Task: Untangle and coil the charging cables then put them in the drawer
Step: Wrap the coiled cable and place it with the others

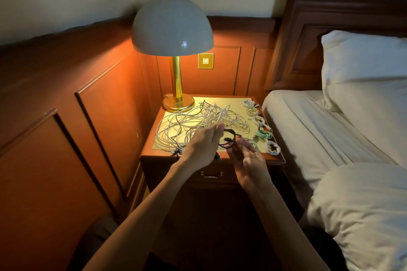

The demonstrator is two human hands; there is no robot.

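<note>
The lamp [172,26] stands lit at the back left corner of the worktop [229,100], and everything else is placed from it. In front of its brass base, spreading toward the person, lies the tangle [187,124] of pale charging cables, loose and crossing over itself, with one plug end hanging at the near edge. This heap is the larger part of the work left.

In front of the lamp and a little to its right, the left hand [203,146] hovers over the near side of the tangle, its fingers curled and pinching the top of a black cable [229,138], which is gathered into a small loop. Just beyond, further right of the lamp, the right hand [247,157] is turned palm up against the same loop; its fingertips are blurred, so I cannot tell whether it grips the cable or only supports it. I judge that this black cable is being coiled now.

Far to the right of the lamp, along the worktop's edge, sit the coiled cables [263,134]: six small bundles in a row, four pale and two green. These look finished.

Below the lamp, under the worktop's front lip, the drawer [211,175] appears closed, so nothing seems stowed yet. Rightmost of the lamp is the bed [308,130].
</note>
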